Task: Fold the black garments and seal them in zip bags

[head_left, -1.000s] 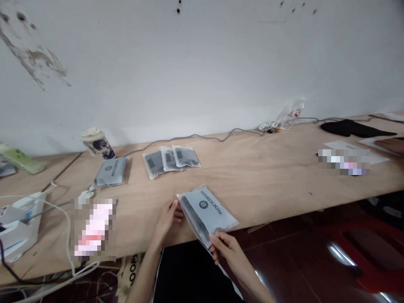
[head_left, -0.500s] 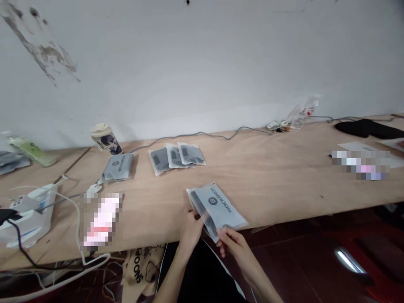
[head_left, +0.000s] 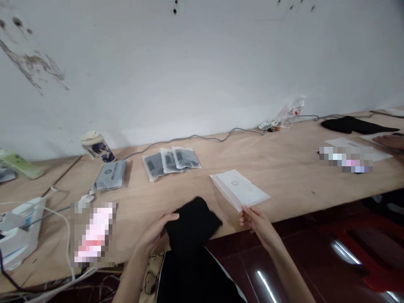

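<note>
My left hand grips the left side of a folded black cloth that lies at the near edge of the wooden table. My right hand pinches the near corner of an empty pale plastic pouch, which lies flat on the table to the right of the cloth. Cloth and pouch are apart.
Three clear packets with dark contents and a grey pouch lie further back. A paper cup stands by the wall. A white power strip with cables is at the left. Black fabric, papers and another person's hand are at far right.
The black cloth has come out of the pouch. My left hand now holds the cloth at the table edge, and my right hand has drawn the empty pouch away to the right.
</note>
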